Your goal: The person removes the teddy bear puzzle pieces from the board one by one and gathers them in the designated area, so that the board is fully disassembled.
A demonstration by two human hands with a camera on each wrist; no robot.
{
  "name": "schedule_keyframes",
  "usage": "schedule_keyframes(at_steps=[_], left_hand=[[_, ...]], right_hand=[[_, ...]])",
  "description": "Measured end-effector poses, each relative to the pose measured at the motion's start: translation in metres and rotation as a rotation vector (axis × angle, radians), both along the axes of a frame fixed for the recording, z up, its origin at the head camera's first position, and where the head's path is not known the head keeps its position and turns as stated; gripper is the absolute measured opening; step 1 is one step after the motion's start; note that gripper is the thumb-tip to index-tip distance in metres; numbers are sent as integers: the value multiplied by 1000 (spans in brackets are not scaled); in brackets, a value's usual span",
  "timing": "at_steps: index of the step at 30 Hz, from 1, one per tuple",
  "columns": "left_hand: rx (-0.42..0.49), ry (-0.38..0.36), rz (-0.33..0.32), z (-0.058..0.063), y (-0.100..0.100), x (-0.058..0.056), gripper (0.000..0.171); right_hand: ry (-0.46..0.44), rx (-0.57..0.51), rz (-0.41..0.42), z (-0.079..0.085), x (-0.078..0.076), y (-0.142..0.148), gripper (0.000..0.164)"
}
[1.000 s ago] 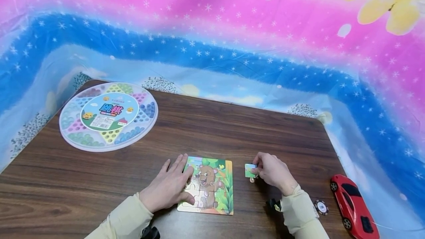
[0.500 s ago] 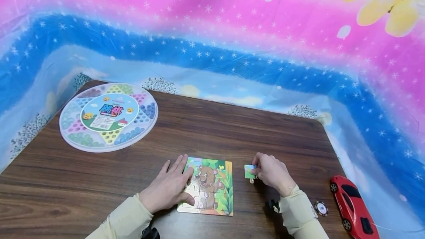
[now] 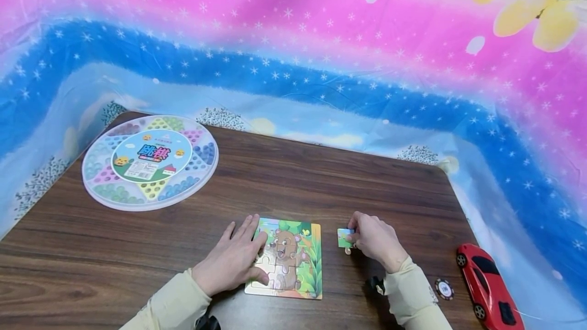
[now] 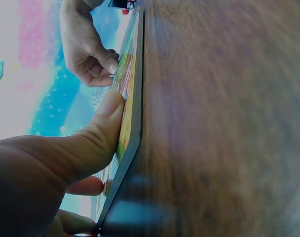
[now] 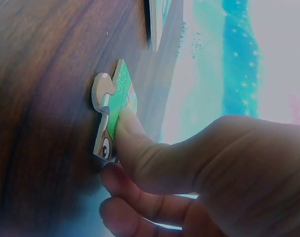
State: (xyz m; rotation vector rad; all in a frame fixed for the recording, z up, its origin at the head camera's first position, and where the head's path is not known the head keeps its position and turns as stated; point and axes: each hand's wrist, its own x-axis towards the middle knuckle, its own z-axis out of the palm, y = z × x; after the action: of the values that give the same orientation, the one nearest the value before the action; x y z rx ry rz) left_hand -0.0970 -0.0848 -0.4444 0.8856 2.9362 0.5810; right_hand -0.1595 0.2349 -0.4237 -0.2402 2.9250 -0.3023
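Note:
A square jigsaw puzzle with a brown bear on green leaves lies flat on the table. My left hand rests over its left side with fingers spread; the left wrist view has the thumb touching the board's top near the edge. Part of the picture is hidden under that hand. To the right of the board, my right hand pinches a loose puzzle piece. Seen from the right wrist, this puzzle piece is green with a brown knob and part of an eye, tilted up close to the tabletop.
A round Chinese checkers set with a clear lid lies at the back left. On the right are a red toy car and a poker chip. The dark wooden table backs onto a pink and blue patterned cloth.
Both hands stay almost still; the right hand, with the puzzle piece, has shifted only very slightly. The puzzle board has not visibly moved.

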Motion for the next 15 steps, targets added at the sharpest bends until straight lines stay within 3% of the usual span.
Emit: schedule_keyframes(at_steps=[15], left_hand=[[-10, -12, 2, -1, 1, 0, 53]], right_hand=[[43, -18, -2, -2, 3, -1, 17]])
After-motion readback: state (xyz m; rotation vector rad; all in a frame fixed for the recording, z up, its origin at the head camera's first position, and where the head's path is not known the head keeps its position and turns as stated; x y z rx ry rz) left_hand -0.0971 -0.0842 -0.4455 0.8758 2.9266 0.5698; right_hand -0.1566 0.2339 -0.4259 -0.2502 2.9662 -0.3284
